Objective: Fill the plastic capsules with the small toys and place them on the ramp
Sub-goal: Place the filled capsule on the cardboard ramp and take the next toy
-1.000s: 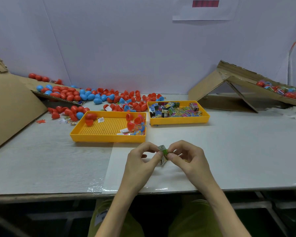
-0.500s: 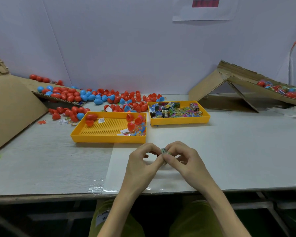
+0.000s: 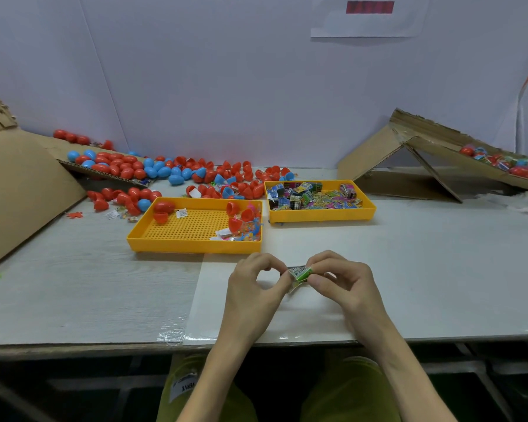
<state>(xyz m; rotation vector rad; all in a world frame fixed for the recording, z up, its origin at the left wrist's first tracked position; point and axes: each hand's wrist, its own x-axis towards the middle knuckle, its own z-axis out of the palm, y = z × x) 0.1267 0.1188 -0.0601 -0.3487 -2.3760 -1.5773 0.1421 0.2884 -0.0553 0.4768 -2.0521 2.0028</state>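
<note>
Both my hands meet above the table's near middle and pinch a small green toy packet (image 3: 300,273) between them. My left hand (image 3: 253,289) holds its left end with thumb and forefinger; my right hand (image 3: 342,278) holds its right end. A yellow tray (image 3: 369,208) of several small colourful toy packets stands beyond my right hand. Another yellow tray (image 3: 165,245) with red capsule halves (image 3: 237,213) and loose bits stands beyond my left hand. A cardboard ramp (image 3: 433,147) at the far right carries several filled capsules (image 3: 500,162).
A heap of red and blue capsules (image 3: 165,172) lies along the back wall and on a cardboard sheet (image 3: 25,184) at the left. A clear plastic sheet (image 3: 287,318) covers the table under my hands. The table's front edge runs just below my wrists.
The packet was nearly hidden between my fingertips half a second ago; now its green face shows again. Both hands stay in the same place.
</note>
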